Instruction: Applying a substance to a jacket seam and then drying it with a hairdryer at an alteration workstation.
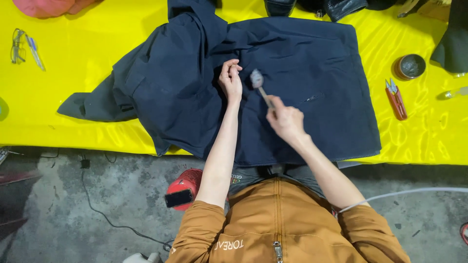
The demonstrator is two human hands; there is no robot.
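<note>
Two hands over dark navy jacket (302,63), spread flat on yellow table cover (73,73). Left hand (230,78) pressed on cloth, fingers curled, pinching a small fold. Right hand (285,119) wrapped round handle of small brush (257,79), bristle head touching fabric just beside left fingertips. Red thread snips (396,100) and round tin (410,66) well apart, off to the right

Above the hands, the dark jacket (292,63) runs off the top edge, its collar end out of view. Past it, black shiny things (336,7) are cut by the same edge, too partial to identify. Far left of the left hand (230,80), a pink cloth (48,6) is cropped. The brush head (256,78) by the right hand (285,119) is blurred. The jacket hides the tabletop (73,122) beneath.
</note>
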